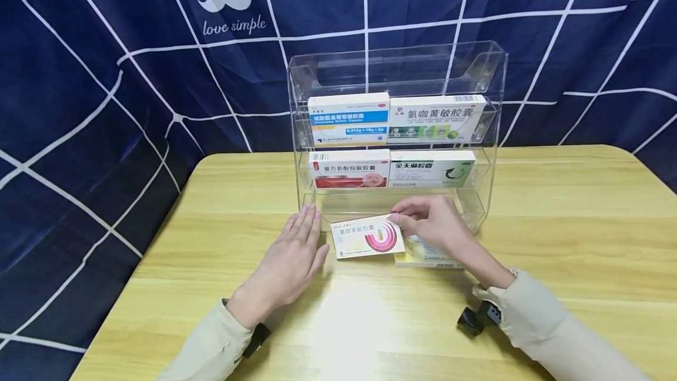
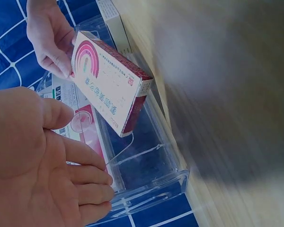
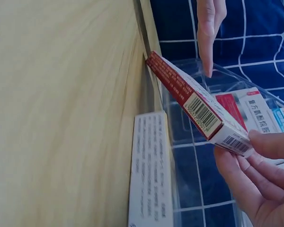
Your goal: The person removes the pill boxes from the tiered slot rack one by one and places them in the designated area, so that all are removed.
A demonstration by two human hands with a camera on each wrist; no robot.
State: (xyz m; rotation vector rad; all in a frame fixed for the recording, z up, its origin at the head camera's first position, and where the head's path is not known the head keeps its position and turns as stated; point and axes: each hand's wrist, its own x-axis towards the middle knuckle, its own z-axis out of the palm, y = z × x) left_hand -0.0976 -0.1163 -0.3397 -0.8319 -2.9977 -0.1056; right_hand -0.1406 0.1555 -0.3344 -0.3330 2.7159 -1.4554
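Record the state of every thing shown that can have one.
White-pink cardboard medicine box: closed, held tilted
Yellow-white cardboard box: lying flat, partly hidden
Clear plastic tiered rack: upright
Four multicoloured rectangular cardboard boxes: racked
Right grip: pinching medicine box
Left grip: fingers extended, holding nothing

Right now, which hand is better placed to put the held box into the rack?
Probably the right hand: it pinches the box by one end, in front of the rack; the left hand holds nothing.
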